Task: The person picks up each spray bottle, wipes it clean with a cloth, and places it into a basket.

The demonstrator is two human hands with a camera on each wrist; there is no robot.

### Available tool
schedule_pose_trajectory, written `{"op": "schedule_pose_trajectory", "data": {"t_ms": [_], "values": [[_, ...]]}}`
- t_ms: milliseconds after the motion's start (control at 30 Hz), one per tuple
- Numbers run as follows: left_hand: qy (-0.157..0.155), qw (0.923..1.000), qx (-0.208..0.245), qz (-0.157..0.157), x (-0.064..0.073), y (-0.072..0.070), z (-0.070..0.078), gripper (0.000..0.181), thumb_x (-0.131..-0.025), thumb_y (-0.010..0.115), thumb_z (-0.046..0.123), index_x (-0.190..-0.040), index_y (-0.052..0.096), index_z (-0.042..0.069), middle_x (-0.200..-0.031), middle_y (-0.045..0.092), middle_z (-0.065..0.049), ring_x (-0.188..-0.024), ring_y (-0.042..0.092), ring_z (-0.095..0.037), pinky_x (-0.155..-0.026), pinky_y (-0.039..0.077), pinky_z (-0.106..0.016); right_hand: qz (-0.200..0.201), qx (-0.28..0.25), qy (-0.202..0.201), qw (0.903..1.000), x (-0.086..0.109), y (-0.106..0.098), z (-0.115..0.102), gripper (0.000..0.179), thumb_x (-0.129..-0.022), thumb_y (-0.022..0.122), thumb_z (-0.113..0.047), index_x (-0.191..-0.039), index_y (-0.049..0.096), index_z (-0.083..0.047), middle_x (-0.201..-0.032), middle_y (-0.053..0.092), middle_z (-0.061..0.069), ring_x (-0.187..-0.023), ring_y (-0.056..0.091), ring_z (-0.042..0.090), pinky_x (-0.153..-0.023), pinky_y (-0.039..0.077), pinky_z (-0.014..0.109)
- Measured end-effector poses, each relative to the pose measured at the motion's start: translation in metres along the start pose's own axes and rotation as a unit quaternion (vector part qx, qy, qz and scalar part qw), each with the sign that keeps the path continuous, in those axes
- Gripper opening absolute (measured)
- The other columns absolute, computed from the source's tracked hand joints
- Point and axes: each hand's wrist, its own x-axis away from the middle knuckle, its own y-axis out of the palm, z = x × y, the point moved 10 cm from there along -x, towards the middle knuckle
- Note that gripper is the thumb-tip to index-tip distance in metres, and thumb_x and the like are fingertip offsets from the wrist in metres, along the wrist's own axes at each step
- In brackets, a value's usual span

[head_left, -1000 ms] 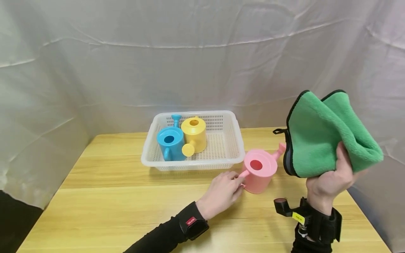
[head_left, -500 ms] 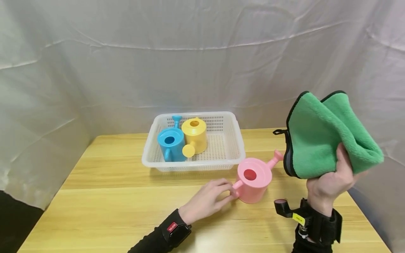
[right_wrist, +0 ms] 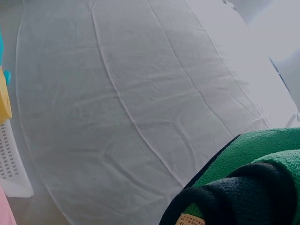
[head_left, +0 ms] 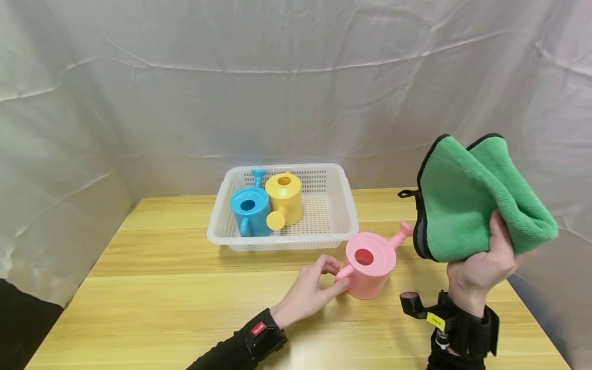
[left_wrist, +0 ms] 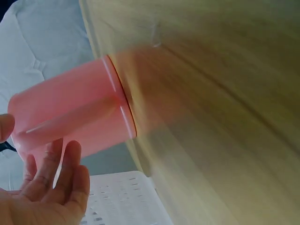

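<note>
A pink watering can (head_left: 370,277) stands upright on the wooden table, its spout pointing to the back right. My left hand (head_left: 307,295) is at its handle, thumb on the near side and fingers on the far side, spread apart. The left wrist view has the fingers (left_wrist: 54,171) loosely extended beside the can, with the thumb apart from them. Raised at the right, my right hand (head_left: 483,270) grips a folded green towel (head_left: 462,205) with black edging and a small loop. In the right wrist view the towel (right_wrist: 225,164) covers the lower right corner, its dark underside showing.
A white perforated plastic basket (head_left: 282,240) sits at the back of the table (head_left: 162,308). Inside its left half are a blue watering can (head_left: 259,218) and a yellow one (head_left: 292,200). A pale cloth backdrop (head_left: 277,113) encloses the table's back and sides.
My left hand has drawn the pink watering can left and toward me, and its fingers have since spread around the handle. The right hand and the towel have stayed nearly still.
</note>
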Motion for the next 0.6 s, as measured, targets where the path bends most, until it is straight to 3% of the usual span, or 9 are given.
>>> {"op": "schedule_pose_trajectory", "data": {"t_ms": [167,300,400,500,600], "values": [[-0.044,0.9989,0.014,0.006,-0.004,0.005,-0.007,0.032,-0.097,0.065,0.041,-0.110,0.066,0.012,-0.103,0.075,-0.002,-0.100,0.068,-0.010,-0.094,0.051,-0.040,-0.001,0.001,0.010,1.0000,0.002,0.000,0.002,0.030,-0.082,0.063,0.004,-0.111,0.060,0.004,-0.115,0.063,0.020,-0.102,0.060,0.030,-0.094,0.052,0.035],[-0.063,0.9974,0.036,-0.003,-0.007,0.010,-0.012,0.030,-0.099,0.062,0.040,-0.101,0.070,0.011,-0.096,0.075,-0.003,-0.097,0.069,-0.010,-0.091,0.054,-0.033,0.001,0.018,0.017,0.9997,0.003,-0.001,0.004,0.029,-0.083,0.062,0.001,-0.112,0.060,0.002,-0.113,0.062,0.018,-0.101,0.060,0.029,-0.091,0.052,0.034],[-0.069,0.9956,0.062,-0.011,-0.007,0.013,-0.014,0.028,-0.099,0.064,0.035,-0.096,0.069,0.008,-0.093,0.073,-0.005,-0.090,0.066,-0.007,-0.082,0.053,-0.023,-0.001,0.027,0.006,0.9996,0.003,-0.001,0.003,0.028,-0.084,0.061,0.001,-0.112,0.061,0.001,-0.113,0.063,0.018,-0.100,0.060,0.029,-0.092,0.052,0.035],[-0.081,0.9924,0.092,-0.013,-0.005,0.015,-0.020,0.027,-0.097,0.067,0.032,-0.096,0.067,0.004,-0.086,0.064,-0.002,-0.079,0.056,-0.002,-0.070,0.046,-0.016,-0.001,0.026,0.004,0.9996,0.002,-0.002,0.002,0.028,-0.083,0.061,0.002,-0.112,0.061,0.002,-0.113,0.063,0.018,-0.101,0.060,0.029,-0.092,0.052,0.035],[-0.093,0.9888,0.116,-0.011,-0.001,0.016,-0.026,0.027,-0.096,0.069,0.030,-0.100,0.065,0.004,-0.083,0.054,0.002,-0.074,0.049,-0.001,-0.066,0.041,-0.016,0.008,0.013,0.020,0.9997,0.002,-0.004,0.005,0.029,-0.082,0.061,0.003,-0.112,0.059,0.003,-0.113,0.061,0.017,-0.100,0.059,0.028,-0.090,0.052,0.034]]}}
